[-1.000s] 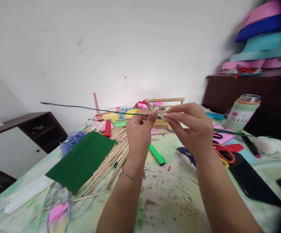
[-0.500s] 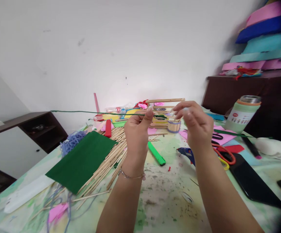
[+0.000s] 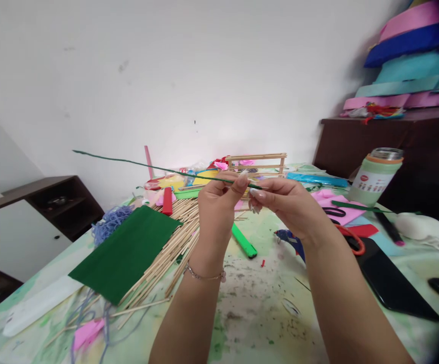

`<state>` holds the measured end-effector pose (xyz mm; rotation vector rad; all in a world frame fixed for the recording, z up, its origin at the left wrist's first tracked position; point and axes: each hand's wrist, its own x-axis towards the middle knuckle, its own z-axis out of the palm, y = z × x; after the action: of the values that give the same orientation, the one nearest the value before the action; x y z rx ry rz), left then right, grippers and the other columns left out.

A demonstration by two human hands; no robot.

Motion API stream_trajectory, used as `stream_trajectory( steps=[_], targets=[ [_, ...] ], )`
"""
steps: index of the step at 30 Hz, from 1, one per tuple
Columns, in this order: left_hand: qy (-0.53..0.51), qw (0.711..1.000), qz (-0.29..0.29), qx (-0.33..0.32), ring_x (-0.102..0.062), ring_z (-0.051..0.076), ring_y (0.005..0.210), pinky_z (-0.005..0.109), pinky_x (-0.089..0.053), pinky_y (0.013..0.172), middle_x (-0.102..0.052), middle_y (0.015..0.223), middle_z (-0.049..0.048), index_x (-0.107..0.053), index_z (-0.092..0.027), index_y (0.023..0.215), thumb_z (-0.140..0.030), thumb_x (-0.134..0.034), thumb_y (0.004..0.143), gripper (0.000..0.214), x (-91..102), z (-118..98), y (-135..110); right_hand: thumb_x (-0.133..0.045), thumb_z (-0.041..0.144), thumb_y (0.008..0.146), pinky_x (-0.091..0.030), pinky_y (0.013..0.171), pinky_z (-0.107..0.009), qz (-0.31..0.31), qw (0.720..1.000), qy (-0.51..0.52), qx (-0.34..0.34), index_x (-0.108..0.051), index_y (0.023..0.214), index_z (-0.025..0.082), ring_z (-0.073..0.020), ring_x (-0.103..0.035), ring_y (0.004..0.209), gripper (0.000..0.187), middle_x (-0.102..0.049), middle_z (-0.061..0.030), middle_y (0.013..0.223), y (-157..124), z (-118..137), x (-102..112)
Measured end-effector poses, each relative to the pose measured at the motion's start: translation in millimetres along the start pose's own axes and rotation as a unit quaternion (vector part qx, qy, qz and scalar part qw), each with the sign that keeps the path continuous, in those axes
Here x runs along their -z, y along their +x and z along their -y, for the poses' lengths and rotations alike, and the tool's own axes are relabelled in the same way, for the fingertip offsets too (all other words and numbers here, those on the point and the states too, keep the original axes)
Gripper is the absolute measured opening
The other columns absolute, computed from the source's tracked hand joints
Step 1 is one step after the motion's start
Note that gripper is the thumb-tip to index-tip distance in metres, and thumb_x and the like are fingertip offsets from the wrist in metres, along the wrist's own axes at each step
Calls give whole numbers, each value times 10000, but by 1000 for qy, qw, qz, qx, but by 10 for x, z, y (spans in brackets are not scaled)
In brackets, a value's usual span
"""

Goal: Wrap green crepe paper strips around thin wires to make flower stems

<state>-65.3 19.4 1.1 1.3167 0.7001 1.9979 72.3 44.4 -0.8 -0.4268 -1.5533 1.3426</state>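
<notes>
A long, thin green-wrapped stem [image 3: 159,168] stretches from my hands out to the upper left, above the table. My left hand [image 3: 218,215] pinches it near its right end between thumb and fingers. The fingertips of my right hand [image 3: 293,206] close on that right end, close beside the left fingertips; the very tip is mostly hidden by them. Below the hands lie a green utility knife [image 3: 244,241] and a blue glue gun [image 3: 291,241], partly covered by my right wrist.
Left are a dark green sheet [image 3: 126,253], a pile of thin wooden sticks [image 3: 164,242] and purple yarn [image 3: 111,222]. A stick frame [image 3: 257,155] stands at the back. Right are scissors [image 3: 356,241], a black phone [image 3: 388,278] and a green bottle [image 3: 376,177].
My right hand has moved left and down, from apart to the stem's right end beside my left hand. The stem's far left end has risen.
</notes>
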Motion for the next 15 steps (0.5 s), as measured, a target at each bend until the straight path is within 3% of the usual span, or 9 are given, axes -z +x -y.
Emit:
stream_trajectory(
  steps=[4,7,10,15],
  targets=[
    [-39,999,12,10,-557,111,702,264,-440,698,-647,695,-9,-703,-223,610,-418,-832,627,235,-13,4,8,-820,329,644,-524,599,-295,-60,995,-68,49,-762,703,233,-139,-628,619,126,-706,-2,653,17,-3,2],
    [-61,998,5,31,-569,115,703,276,-446,730,-655,672,-5,-713,-215,610,-424,-844,609,246,-15,2,6,-811,268,653,-524,608,-295,-108,974,-148,134,-771,726,244,-151,-645,667,87,-724,-7,724,8,9,-17],
    [-75,994,-23,75,-564,112,678,276,-436,722,-659,650,-1,-705,-197,593,-388,-843,623,238,-26,-13,0,-760,192,708,-519,619,-294,-132,923,-269,242,-769,728,251,-155,-649,690,63,-724,-9,752,-12,21,-24],
    [-100,981,-64,154,-510,84,608,249,-391,666,-650,635,-8,-668,-163,574,-298,-822,669,226,-54,-46,2,-651,153,813,-505,606,-292,-144,811,-435,364,-764,812,215,-161,-651,713,129,-714,-47,789,-24,4,-3]
  ],
)
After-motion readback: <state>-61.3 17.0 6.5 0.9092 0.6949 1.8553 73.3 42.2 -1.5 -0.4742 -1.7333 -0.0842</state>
